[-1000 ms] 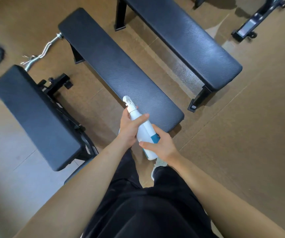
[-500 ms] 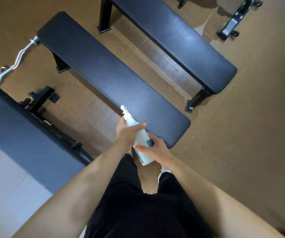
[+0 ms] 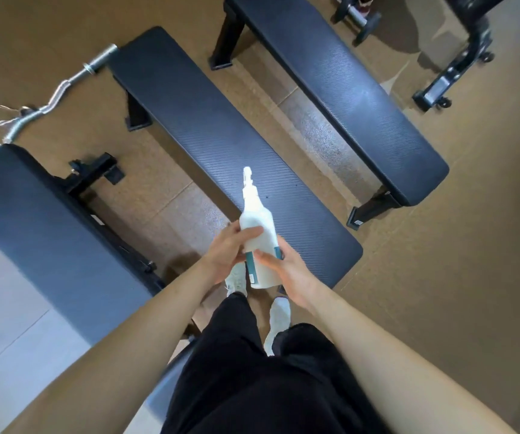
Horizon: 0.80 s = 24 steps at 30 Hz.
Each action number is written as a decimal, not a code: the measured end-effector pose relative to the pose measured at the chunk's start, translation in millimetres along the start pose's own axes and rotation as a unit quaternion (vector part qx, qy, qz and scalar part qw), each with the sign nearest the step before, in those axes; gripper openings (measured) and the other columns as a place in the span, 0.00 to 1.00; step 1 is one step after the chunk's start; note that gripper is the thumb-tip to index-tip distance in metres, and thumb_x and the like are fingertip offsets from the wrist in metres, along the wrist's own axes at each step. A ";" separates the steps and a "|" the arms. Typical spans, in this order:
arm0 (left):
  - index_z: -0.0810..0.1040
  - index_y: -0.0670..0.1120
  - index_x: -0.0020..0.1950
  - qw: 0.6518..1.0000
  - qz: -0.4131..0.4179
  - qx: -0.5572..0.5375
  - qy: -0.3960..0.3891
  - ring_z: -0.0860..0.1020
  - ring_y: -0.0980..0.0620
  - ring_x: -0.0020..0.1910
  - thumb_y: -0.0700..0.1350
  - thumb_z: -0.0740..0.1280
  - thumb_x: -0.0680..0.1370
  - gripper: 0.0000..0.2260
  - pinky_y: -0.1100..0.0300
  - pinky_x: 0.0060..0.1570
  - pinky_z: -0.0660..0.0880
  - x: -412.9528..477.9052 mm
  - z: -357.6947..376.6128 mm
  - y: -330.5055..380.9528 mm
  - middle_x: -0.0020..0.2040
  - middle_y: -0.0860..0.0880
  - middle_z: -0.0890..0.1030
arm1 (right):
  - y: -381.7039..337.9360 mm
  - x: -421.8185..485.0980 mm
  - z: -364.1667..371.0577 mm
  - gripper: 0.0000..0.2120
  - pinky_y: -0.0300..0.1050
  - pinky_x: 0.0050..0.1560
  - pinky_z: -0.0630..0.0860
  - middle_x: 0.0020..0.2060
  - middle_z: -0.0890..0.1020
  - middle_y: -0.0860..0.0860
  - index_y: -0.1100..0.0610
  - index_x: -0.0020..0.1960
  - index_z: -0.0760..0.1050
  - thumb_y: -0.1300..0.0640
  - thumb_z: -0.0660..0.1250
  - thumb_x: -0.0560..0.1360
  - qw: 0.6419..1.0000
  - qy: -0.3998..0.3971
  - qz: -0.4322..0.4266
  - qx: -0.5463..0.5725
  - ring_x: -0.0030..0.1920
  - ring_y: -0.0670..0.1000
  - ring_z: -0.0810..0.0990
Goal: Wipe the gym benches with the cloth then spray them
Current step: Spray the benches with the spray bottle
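Observation:
A white spray bottle [image 3: 258,227] with a teal label is held between both hands, its nozzle pointing away from me over the near end of the middle bench [image 3: 221,142]. My left hand [image 3: 230,255] grips the bottle's left side, thumb across the front. My right hand [image 3: 287,270] holds the lower right side by the label. A second dark bench [image 3: 346,89] lies parallel to the right, and a third bench [image 3: 42,233] stands at the left. No cloth is in view.
A curl bar [image 3: 55,92] lies on the brown floor at the far left. A black machine base with wheels [image 3: 450,76] and a dumbbell [image 3: 359,17] are at the top right. My white shoes [image 3: 279,317] stand just before the middle bench's near end.
The bottle and both hands have moved up and forward over the middle bench's near end. My view has shifted, bringing the left bench and the far equipment more into sight.

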<state>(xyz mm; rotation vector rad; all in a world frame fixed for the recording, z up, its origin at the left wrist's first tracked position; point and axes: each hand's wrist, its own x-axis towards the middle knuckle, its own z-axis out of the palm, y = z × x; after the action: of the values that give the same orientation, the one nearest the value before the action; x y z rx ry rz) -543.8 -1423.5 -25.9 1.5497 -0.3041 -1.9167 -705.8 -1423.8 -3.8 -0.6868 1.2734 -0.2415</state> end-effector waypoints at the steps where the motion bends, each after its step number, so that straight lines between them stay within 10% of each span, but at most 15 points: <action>1: 0.79 0.49 0.63 1.000 -0.004 0.009 -0.009 0.84 0.46 0.55 0.48 0.73 0.77 0.15 0.55 0.50 0.81 -3.3 -1.5 1.2 0.59 0.45 0.85 | -6.0 1.0 1.7 0.28 0.56 0.65 0.78 0.58 0.84 0.46 0.42 0.68 0.74 0.43 0.77 0.71 1.000 -0.016 0.006 -0.007 0.61 0.53 0.81; 10: 0.79 0.52 0.62 0.972 0.110 0.195 0.074 0.82 0.46 0.54 0.50 0.79 0.73 0.20 0.49 0.52 0.81 -13.3 -1.1 9.8 0.53 0.49 0.84 | -66.9 32.0 -19.4 0.39 0.51 0.70 0.72 0.65 0.78 0.45 0.49 0.78 0.64 0.41 0.74 0.72 0.994 0.060 -0.069 -0.066 0.66 0.47 0.76; 14: 0.78 0.55 0.61 0.942 0.109 0.315 0.046 0.82 0.51 0.52 0.63 0.77 0.64 0.29 0.44 0.55 0.81 -16.2 13.2 18.3 0.52 0.54 0.84 | -81.1 44.0 -9.4 0.26 0.42 0.50 0.78 0.53 0.80 0.51 0.55 0.66 0.74 0.51 0.77 0.72 0.994 0.049 -0.088 -0.039 0.49 0.46 0.80; 17: 0.76 0.58 0.63 0.930 0.078 0.353 0.069 0.82 0.54 0.54 0.68 0.75 0.61 0.33 0.46 0.56 0.81 -17.1 29.3 21.5 0.54 0.57 0.82 | -76.9 49.8 -16.5 0.21 0.55 0.54 0.82 0.53 0.84 0.61 0.55 0.58 0.79 0.55 0.77 0.67 0.992 0.078 -0.087 0.049 0.50 0.55 0.85; 24: 0.70 0.54 0.71 0.907 0.081 0.412 0.028 0.78 0.57 0.56 0.58 0.82 0.66 0.37 0.58 0.54 0.78 -23.0 52.3 12.8 0.57 0.60 0.78 | -61.9 60.8 -47.7 0.15 0.54 0.45 0.81 0.38 0.82 0.52 0.58 0.50 0.74 0.53 0.75 0.70 0.984 0.093 -0.075 0.133 0.43 0.55 0.84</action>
<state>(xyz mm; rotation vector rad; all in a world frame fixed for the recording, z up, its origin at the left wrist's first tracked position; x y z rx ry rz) -586.3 -1430.4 13.7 1.9961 -1.3060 -1.6776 -719.7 -1520.2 -21.4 -0.5391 1.3379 -0.6007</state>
